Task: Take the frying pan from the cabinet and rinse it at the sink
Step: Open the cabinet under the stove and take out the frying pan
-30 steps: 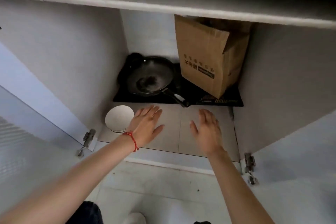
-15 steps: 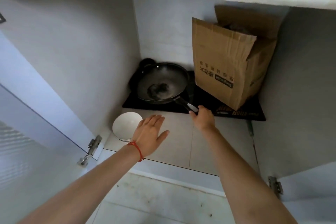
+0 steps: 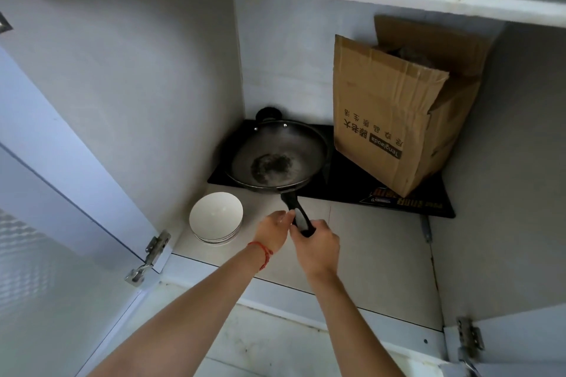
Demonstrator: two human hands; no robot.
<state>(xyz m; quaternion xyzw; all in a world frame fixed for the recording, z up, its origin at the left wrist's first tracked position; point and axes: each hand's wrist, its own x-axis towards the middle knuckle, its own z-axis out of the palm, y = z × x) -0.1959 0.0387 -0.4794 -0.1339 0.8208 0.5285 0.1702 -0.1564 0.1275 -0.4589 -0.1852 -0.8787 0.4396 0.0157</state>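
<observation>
Inside an open lower kitchen cabinet (image 3: 352,257), a person's two hands meet on the black handle (image 3: 296,214) of a dark frying pan (image 3: 277,156). The right hand (image 3: 317,246) is wrapped closed around the near end of the handle, fingers curled under it. The left hand (image 3: 273,231), a red string bracelet (image 3: 264,252) at its wrist, is curled loosely with its fingertips touching the left side of the handle just ahead of the right hand; how firmly it grips cannot be told.

The pan sits at the back left of the cabinet on a flat black induction cooktop (image 3: 343,190), its bowl tilted slightly toward the camera and its handle reaching out over the pale cabinet floor. A dark, worn patch marks the centre of the pan. Behind it, a round black knob-like part (image 3: 269,113) shows against the back wall; what it belongs to cannot be told.

Just right of the pan, a brown cardboard box (image 3: 395,119) with printed lettering stands on the same cooktop, its top flaps open, close to the pan's rim but not touching it. Left of the handle, a small stack of white bowls (image 3: 216,217) rests on the cabinet floor, just beside the left hand. Both cabinet doors stand open, with metal hinges visible at the left (image 3: 151,255) and right (image 3: 468,335) edges.
</observation>
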